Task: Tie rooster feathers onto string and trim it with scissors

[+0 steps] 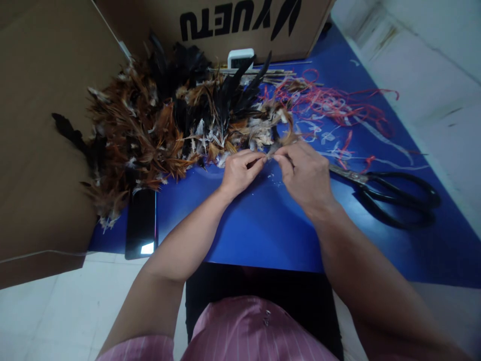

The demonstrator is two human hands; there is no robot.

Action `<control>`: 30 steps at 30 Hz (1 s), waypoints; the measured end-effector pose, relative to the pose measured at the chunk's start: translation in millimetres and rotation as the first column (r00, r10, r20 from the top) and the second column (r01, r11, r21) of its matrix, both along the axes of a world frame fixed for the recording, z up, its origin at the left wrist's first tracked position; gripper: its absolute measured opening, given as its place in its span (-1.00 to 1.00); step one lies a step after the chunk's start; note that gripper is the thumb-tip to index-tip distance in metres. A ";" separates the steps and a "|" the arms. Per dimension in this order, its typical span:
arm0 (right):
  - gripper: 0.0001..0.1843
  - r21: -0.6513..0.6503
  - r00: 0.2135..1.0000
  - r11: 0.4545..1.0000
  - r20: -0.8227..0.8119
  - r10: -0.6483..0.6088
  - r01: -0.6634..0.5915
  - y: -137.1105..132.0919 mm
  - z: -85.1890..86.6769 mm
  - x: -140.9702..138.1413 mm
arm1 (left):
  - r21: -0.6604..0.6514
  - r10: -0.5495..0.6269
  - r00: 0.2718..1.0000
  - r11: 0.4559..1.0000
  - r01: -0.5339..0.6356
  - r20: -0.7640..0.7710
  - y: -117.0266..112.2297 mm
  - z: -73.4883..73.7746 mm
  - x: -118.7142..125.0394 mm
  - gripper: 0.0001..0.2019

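Note:
My left hand (240, 173) and my right hand (305, 173) meet over the blue table (259, 225), fingertips pinched together on a small bunch of brown feathers (280, 143) just in front of them. A large heap of brown, black and white feathers (165, 125) lies spread to the left and behind my hands. Both hands are closed in a pinch, and the feather stems are partly hidden by the fingers.
Black scissors (391, 193) lie on the table right of my right hand. Red and white strings (330, 108) tangle behind them. A dark phone (141, 223) rests at the left table edge. Cardboard boxes (37, 140) stand left and behind. Thin sticks (263, 74) lie by the back box.

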State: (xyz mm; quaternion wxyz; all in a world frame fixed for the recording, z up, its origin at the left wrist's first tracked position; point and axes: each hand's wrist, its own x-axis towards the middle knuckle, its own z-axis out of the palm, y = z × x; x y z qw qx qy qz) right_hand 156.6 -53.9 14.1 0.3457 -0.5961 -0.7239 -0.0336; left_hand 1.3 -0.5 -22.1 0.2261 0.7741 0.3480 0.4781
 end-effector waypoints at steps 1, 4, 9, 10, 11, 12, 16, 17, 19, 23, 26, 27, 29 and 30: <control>-0.74 -0.009 1.000 1.000 -0.002 0.001 -0.001 -0.3 0.6 -0.3 | 0.003 -0.001 1.000 1.000 0.001 -0.004 -0.2 0.3 -0.1 -0.82; -0.75 -0.032 1.000 0.999 -0.013 0.008 -0.009 -0.9 2.0 -1.1 | 0.005 0.005 1.000 1.000 -0.005 -0.015 -0.4 0.8 -0.5 -0.83; -0.77 -0.064 0.999 0.998 -0.040 -0.007 0.005 -0.5 2.2 -1.1 | -0.007 -0.003 1.000 1.000 0.003 -0.028 -0.6 1.6 -0.7 -0.84; -0.77 -0.062 0.999 0.998 -0.046 -0.005 0.002 -0.4 2.3 -1.2 | -0.012 -0.007 1.000 1.000 0.006 -0.029 -0.7 2.0 -0.8 -0.83; -0.78 -0.059 0.998 0.998 -0.057 0.000 -0.003 -0.5 2.5 -1.6 | -0.019 -0.011 1.000 1.000 0.010 -0.027 -0.8 2.4 -0.8 -0.83; -0.78 -0.051 0.997 0.999 -0.079 0.007 -0.011 -0.8 3.0 -2.1 | -0.028 -0.016 1.000 1.000 0.015 -0.022 -0.7 2.8 -0.8 -0.83; -0.80 0.024 0.958 0.999 -0.283 0.053 -0.048 -2.6 6.2 -4.8 | -0.091 -0.042 0.998 0.995 0.046 0.038 1.0 3.7 -1.7 -0.83; -0.78 0.063 0.934 0.997 -0.352 0.067 -0.048 -3.0 7.2 -5.0 | -0.119 -0.047 0.996 0.991 0.055 0.071 1.9 3.5 -2.1 -0.83; -0.74 0.147 0.874 0.989 -0.478 0.081 -0.011 -3.0 9.2 -4.5 | -0.196 -0.045 0.986 0.978 0.077 0.161 3.5 2.8 -2.9 -0.83; -0.69 0.238 0.787 0.963 -0.615 0.046 0.129 0.6 13.1 -1.2 | -0.426 -0.021 0.936 0.887 0.180 0.353 4.4 3.9 -3.5 -0.75; -0.70 0.238 0.750 0.955 -0.661 0.026 0.177 4.6 15.2 -0.9 | -0.519 -0.035 0.884 0.798 0.305 0.466 2.5 8.8 -3.7 -0.71; -0.72 0.229 0.731 0.957 -0.682 0.027 0.178 5.8 15.6 -1.2 | -0.531 -0.045 0.866 0.774 0.345 0.498 1.7 10.7 -3.9 -0.71; -0.75 0.206 0.677 0.966 -0.735 0.046 0.159 8.3 15.4 -1.5 | -0.550 -0.060 0.834 0.725 0.414 0.548 0.6 13.7 -4.7 -0.69; -0.76 0.189 0.643 0.971 -0.764 0.052 0.146 9.7 14.7 -1.1 | -0.559 -0.065 0.821 0.702 0.441 0.566 0.4 14.4 -5.2 -0.69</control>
